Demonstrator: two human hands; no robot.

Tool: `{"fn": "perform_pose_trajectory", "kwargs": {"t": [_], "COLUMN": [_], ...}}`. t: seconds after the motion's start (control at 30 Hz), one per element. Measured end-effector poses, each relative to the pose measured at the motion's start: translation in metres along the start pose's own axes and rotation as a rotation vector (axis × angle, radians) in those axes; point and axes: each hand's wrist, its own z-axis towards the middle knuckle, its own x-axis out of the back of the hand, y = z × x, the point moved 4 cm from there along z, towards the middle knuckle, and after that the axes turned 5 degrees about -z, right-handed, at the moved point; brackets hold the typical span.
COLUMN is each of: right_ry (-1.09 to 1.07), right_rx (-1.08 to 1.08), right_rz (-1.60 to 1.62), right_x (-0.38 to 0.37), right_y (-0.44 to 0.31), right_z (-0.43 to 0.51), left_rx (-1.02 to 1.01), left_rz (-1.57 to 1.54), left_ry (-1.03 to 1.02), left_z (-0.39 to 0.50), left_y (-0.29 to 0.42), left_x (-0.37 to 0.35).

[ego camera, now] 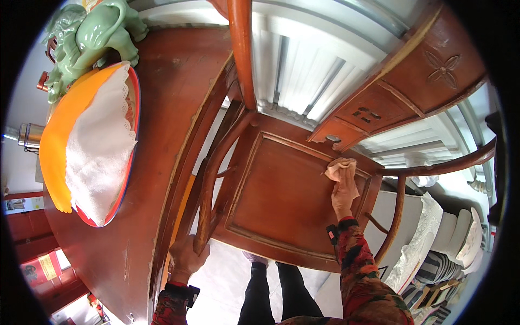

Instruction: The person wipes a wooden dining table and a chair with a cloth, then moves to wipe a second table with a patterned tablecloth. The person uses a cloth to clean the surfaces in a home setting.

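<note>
A wooden armchair with a carved back splat and a framed seat stands before me. My right hand holds a crumpled pinkish cloth against the seat near its back right part, below the splat. My left hand is closed around the front end of the chair's left armrest, beside the table edge. Both wrists carry dark bands over patterned sleeves.
A reddish-brown wooden table stands close at left, bearing a green glazed animal figurine and a tray under white and orange cloths. A white radiator is behind the chair; a sofa with a lace-edged cover is at right.
</note>
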Motion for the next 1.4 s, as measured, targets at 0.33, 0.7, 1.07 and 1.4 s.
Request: {"fn": "perform_pose_trajectory", "kwargs": {"t": [0.33,0.7,1.07,1.4], "right_ry": [-0.075,0.035,-0.167,-0.124], "right_rx": [0.030,-0.181,-0.245,-0.589], "right_rz": [-0.208,0.002,-0.460,-0.718], "right_x": [-0.034,0.030,0.026,0.043], "right_y": [-0.091,0.060,0.084,0.066], "right_z": [0.063,0.022,-0.002,-0.028], "left_rx": [0.003,-0.044,-0.008,-0.006], "left_rz": [0.051,0.065,0.086,0.158], "left_ry": [0.018,0.038,0.008,-0.041], "left_z": [-0.002,-0.003,-0.005,-0.004], "left_y": [-0.006,-0.010,-0.009,-0.011], "left_x": [-0.006,-0.009,-0.010,-0.009]}}
